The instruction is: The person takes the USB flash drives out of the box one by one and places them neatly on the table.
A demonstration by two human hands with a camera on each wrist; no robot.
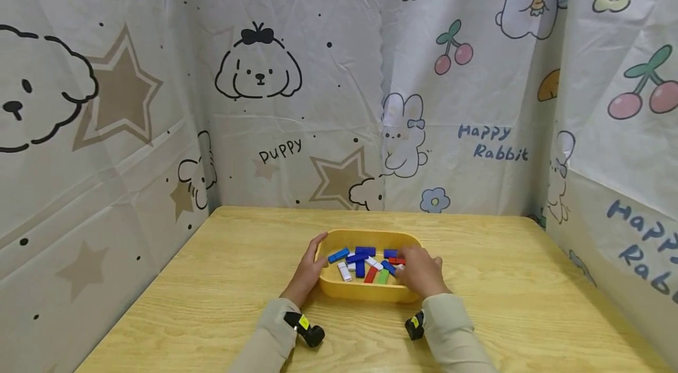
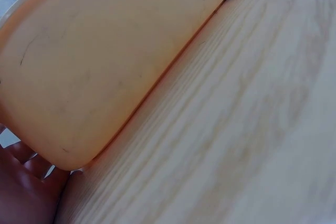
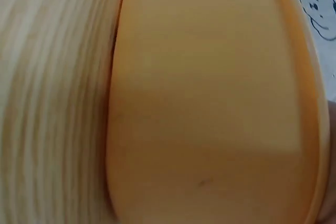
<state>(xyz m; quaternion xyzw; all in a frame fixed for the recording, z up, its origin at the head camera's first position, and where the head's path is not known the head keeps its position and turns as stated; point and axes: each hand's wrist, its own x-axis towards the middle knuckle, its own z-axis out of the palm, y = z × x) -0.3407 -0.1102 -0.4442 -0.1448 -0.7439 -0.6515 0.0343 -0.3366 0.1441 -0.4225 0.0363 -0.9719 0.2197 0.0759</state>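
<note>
Yellow tub point(image 1: 365, 292) on wooden table point(image 1: 238, 279), between 5 and 6 o'clock in head view. Blue, white, red, green sticks point(image 1: 360, 268) inside. Left hand point(image 1: 306, 272) grips tub's side at 9 o'clock. Right hand point(image 1: 424, 272) at 3 o'clock, fingers inside by the sticks; cannot tell whether grasping any.

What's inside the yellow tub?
Small blue, white, red and green pieces lie inside. The right hand covers part of the right end, so anything beneath it can't be seen.
</note>
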